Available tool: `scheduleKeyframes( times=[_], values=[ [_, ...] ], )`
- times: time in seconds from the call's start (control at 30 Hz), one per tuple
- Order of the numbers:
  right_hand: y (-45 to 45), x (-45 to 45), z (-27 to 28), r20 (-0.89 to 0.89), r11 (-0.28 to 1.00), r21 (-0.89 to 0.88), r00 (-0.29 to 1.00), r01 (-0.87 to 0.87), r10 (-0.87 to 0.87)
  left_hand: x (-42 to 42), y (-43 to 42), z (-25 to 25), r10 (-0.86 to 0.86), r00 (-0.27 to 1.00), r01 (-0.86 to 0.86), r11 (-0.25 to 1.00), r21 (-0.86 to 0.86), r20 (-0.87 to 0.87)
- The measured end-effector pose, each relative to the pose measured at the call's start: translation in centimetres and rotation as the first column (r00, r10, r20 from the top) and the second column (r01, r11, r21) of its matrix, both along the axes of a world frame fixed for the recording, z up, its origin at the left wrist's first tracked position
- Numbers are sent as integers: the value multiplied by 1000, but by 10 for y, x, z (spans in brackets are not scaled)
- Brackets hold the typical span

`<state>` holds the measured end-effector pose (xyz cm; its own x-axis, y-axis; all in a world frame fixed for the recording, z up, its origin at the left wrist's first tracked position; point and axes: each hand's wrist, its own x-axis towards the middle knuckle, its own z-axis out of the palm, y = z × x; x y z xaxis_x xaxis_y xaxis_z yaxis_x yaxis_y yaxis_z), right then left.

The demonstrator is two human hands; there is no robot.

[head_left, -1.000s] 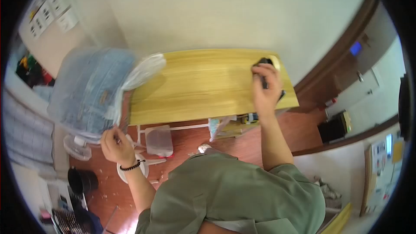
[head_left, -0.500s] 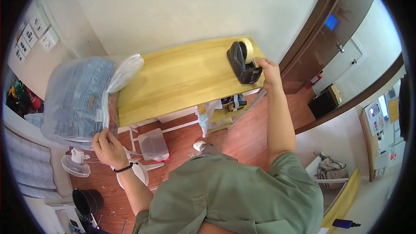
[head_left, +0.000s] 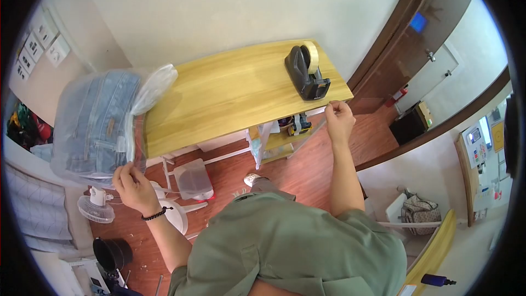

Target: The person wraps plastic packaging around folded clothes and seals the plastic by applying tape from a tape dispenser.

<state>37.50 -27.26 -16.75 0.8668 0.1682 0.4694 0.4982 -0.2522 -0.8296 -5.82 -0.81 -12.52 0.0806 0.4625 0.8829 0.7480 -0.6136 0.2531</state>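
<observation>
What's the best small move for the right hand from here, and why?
I'd probably bring the right hand across toward the left hand. Its fingertips look pinched just in front of the tape dispenser, though any tape between them is too fine to see, while the left hand is at the lower edge of the bag of jeans.

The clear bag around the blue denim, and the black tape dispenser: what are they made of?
Bag: probably thin, glossy plastic film, since the blue denim shows through and its bunched end looks crinkly.
Tape dispenser: likely moulded plastic with a smooth black finish, judging by its rounded sides; painted metal remains possible.
</observation>
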Motion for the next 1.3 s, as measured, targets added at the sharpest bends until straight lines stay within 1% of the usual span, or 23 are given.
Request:
scheduleKeyframes(
  times=[0.03,0.07,0.1,0.13,0.23,0.3,0.37,0.43,0.47,0.53,0.63,0.67,0.73,0.77,0.8,0.9,0.97,1.07,1.1,1.17,1.2,1.27,1.3],
  values=[
    [2,0,2,113,999,-37,993,27,-23,2,-3,2,4,1000,-4,1000,-18,10],
    [5,-2,5,-32,992,62,993,-112,114,2,-5,3,-14,999,16,999,-48,31],
    [9,-12,16,-163,956,178,951,-234,263,3,-7,4,-30,998,34,996,-78,53],
    [14,-21,28,-275,893,302,867,-332,415,4,-11,6,-43,996,51,993,-108,75],
    [56,-62,50,-275,648,477,599,-595,752,20,-32,22,-302,922,354,911,-210,244],
    [91,-95,63,-207,351,664,289,-660,935,29,-38,20,-400,775,616,650,-445,489],
    [125,-125,73,-137,120,706,32,-698,990,45,-44,40,-470,635,772,379,-510,613],
    [154,-154,79,-158,33,713,-114,-700,981,51,-44,66,-469,464,872,91,-482,751],
    [167,-167,81,-166,-10,717,-185,-697,969,53,-42,72,-459,444,885,90,-457,770],
    [190,-189,84,-145,-64,679,-218,-731,965,52,-35,82,-445,399,910,87,-405,802],
    [216,-205,88,-181,-87,667,-275,-740,944,40,-15,88,-316,762,639,507,-578,565],
    [224,-209,89,-206,-84,670,-292,-738,934,38,-12,96,-299,790,586,623,-518,535],
    [243,-217,82,-242,-114,644,-342,-757,908,30,-9,120,-302,926,376,794,-478,228],
    [251,-221,76,-260,-125,630,-361,-766,896,27,-7,126,-276,959,276,861,-428,63],
    [257,-227,72,-291,-112,638,-373,-762,881,22,-3,126,-197,974,156,940,-304,-108],
    [271,-247,55,-391,-41,646,-377,-762,840,17,1,128,-47,946,1,990,-143,-320],
    [278,-258,45,-468,25,632,-356,-774,809,14,9,124,-29,928,-5,996,-91,-371],
    [287,-272,36,-429,45,724,-399,-688,810,16,17,113,32,884,-49,998,-26,-466],
    [290,-278,33,-449,84,717,-367,-692,814,16,19,112,58,865,-68,998,-2,-498],
    [296,-289,27,-494,167,697,-299,-697,816,15,20,112,94,854,-105,994,6,-512],
    [297,-290,31,-524,166,677,-311,-717,793,15,20,111,111,849,-123,992,10,-517],
    [302,-290,41,-579,159,637,-332,-754,744,14,24,101,180,840,-151,984,98,-513],
    [302,-289,43,-597,156,600,-310,-784,740,16,23,101,213,834,-163,977,140,-509]
  ],
)
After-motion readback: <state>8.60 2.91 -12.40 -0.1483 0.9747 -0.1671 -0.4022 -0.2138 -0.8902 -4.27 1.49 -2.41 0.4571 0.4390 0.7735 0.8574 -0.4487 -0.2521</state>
